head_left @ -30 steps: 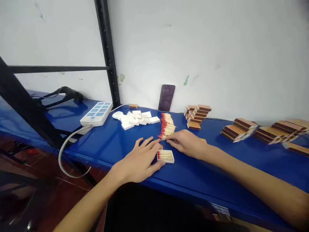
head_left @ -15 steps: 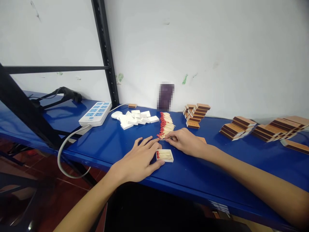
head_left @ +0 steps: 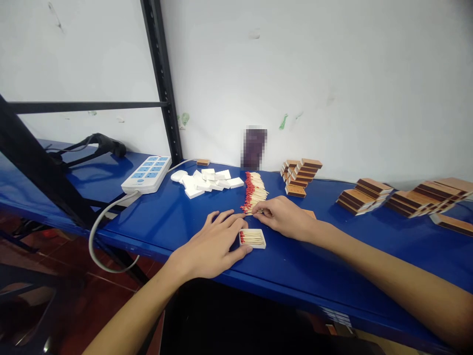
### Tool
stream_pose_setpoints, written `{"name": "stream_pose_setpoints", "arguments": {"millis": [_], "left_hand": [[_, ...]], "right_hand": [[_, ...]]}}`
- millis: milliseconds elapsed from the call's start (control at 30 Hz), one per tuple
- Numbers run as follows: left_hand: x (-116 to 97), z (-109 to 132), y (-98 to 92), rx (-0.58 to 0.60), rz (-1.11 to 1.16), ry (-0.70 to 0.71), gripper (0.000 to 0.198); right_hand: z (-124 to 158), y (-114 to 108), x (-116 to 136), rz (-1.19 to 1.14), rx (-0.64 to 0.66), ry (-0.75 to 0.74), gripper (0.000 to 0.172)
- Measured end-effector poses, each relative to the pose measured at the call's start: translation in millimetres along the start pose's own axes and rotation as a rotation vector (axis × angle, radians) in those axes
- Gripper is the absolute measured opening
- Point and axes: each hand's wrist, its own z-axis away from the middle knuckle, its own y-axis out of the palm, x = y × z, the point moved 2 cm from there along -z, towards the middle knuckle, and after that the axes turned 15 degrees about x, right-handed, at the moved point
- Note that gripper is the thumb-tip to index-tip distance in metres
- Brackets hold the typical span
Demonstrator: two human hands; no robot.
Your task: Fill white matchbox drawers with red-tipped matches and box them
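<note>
A white matchbox tray (head_left: 263,240) lies on the blue shelf, partly filled with red-headed matches (head_left: 252,237). My left hand (head_left: 210,246) rests flat around its left end, thumb at the near side and forefinger at the far side, the other fingers stretched out over the shelf. Just beyond the tray, my right hand (head_left: 286,217) has thumb and forefinger pinched together at a match at the near end of a long row of loose matches (head_left: 255,190). The fingers partly hide that match. An orange box (head_left: 309,214) shows partly behind my right hand.
White trays (head_left: 212,182) lie heaped at the left of the match row. Brown matchbox sleeves (head_left: 301,175) are stacked near the wall, with more stacks (head_left: 364,195) further right. A power strip (head_left: 148,173) and black rack post (head_left: 162,79) stand left. A blurred dark patch (head_left: 253,148) is behind.
The match at my right fingertips now lies closer against the near end of the row. Both hands and the tray have hardly moved.
</note>
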Motion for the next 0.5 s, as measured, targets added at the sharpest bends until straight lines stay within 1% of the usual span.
{"name": "stream_pose_setpoints", "arguments": {"millis": [267, 500], "left_hand": [[-0.4, 0.2, -0.4, 0.003, 0.009, 0.001, 0.032], [0.1, 0.3, -0.2, -0.018, 0.018, 0.011, 0.033]], "right_hand": [[-3.3, -3.8, 3.7, -0.004, 0.036, 0.021, 0.02], [-1.9, -5.7, 4.8, 0.0, 0.036, 0.027, 0.018]]}}
